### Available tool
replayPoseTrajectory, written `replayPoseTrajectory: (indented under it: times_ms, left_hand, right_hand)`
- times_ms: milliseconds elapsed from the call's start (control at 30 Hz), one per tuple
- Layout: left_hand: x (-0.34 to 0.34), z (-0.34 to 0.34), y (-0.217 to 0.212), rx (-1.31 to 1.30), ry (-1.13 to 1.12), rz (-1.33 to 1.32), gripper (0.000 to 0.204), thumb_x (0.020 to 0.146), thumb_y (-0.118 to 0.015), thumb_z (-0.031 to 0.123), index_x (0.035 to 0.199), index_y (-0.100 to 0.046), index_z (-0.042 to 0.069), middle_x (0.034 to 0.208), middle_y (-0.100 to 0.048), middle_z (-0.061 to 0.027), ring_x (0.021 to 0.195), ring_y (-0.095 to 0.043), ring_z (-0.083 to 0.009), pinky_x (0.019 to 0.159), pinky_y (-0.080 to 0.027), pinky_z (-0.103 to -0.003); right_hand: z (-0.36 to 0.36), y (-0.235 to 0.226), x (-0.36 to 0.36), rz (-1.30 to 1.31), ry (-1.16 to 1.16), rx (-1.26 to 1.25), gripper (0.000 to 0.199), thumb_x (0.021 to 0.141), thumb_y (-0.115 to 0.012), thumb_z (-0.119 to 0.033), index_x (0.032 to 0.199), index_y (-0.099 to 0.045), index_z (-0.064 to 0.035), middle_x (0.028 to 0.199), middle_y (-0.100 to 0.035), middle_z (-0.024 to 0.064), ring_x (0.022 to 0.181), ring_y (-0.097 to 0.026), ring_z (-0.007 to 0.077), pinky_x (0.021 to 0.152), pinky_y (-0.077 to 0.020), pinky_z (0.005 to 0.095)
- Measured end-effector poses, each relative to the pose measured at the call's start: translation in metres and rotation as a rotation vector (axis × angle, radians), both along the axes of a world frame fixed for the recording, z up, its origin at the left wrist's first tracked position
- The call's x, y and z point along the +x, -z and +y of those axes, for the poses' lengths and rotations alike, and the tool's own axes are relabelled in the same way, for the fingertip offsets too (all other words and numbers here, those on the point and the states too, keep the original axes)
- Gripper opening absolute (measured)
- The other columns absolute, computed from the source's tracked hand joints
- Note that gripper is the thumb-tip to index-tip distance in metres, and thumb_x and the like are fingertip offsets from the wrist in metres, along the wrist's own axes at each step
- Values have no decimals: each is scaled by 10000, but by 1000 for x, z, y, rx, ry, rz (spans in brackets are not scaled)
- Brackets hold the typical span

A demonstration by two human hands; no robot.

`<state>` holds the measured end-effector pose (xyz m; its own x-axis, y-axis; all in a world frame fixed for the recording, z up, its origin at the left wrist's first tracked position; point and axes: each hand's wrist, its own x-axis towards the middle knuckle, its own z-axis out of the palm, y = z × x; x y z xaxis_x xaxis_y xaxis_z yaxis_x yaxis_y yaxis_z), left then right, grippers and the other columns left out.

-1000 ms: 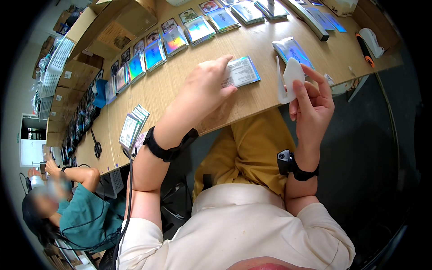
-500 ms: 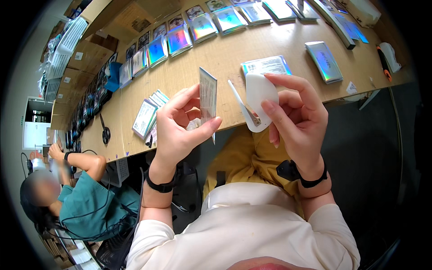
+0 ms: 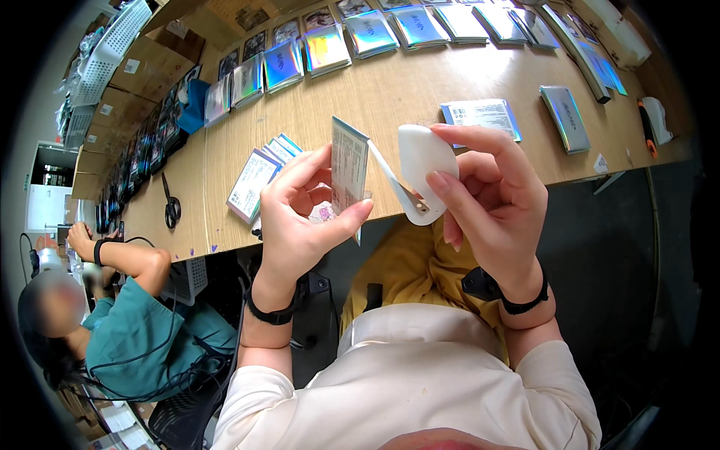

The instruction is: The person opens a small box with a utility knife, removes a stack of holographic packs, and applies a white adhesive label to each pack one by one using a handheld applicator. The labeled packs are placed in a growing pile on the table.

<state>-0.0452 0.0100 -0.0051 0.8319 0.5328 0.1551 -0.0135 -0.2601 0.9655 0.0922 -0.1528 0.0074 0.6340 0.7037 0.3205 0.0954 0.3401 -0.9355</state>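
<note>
Both hands have lifted closer to the camera since the earlier frame, card and sleeve now nearly meeting. Co-worker in teal (image 3: 135, 330) sits far left. Left hand (image 3: 300, 217): thumb and fingers clamped on an upright card packet (image 3: 349, 169). Right hand (image 3: 487, 195): fingers pinched on a white plastic sleeve (image 3: 420, 161), just beside the packet, above the wooden table (image 3: 405, 90) edge.

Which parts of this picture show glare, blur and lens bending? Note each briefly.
Head view: glare shines off the foil packs along the far edge of the table; the table's edges bend toward the dark round rim; the left hand with the card and the right hand with the white tool are sharp.
</note>
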Motion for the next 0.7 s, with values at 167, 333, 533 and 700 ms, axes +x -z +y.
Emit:
replayPoseTrajectory:
  times_ms: [167,333,533,700]
  left_hand:
    - [-2,1,0,43,-59,-50,639,659,-791,23,1230,-535,-109,1051,-587,-94,888,-609,-124,732,-534,-250]
    - [-7,3,2,116,-82,-63,660,657,-797,30,1244,-525,-102,1069,-588,-102,892,-610,-130,759,-543,-269]
    - [-11,3,2,334,-167,-28,685,644,-779,-3,1269,-507,-67,1119,-610,-107,985,-614,-164,854,-504,-287]
    - [-14,3,-3,648,-187,-12,663,609,-795,21,1219,-547,-52,1082,-629,-118,934,-629,-169,820,-513,-289]
  right_hand:
    - [4,0,-3,-44,-1,-30,293,878,-611,32,1163,-559,-17,694,-630,6,492,-500,-10,409,-344,147]
    - [4,-6,-4,-74,1,-74,272,874,-621,29,1139,-578,-16,683,-623,2,501,-508,-8,420,-352,146]
    - [0,-11,-2,-202,38,-146,267,855,-634,38,1111,-618,-34,684,-627,8,499,-507,-5,422,-356,156]
    - [-4,-13,6,-273,43,-180,298,845,-616,69,1131,-630,-13,742,-648,42,462,-455,-15,398,-297,133]
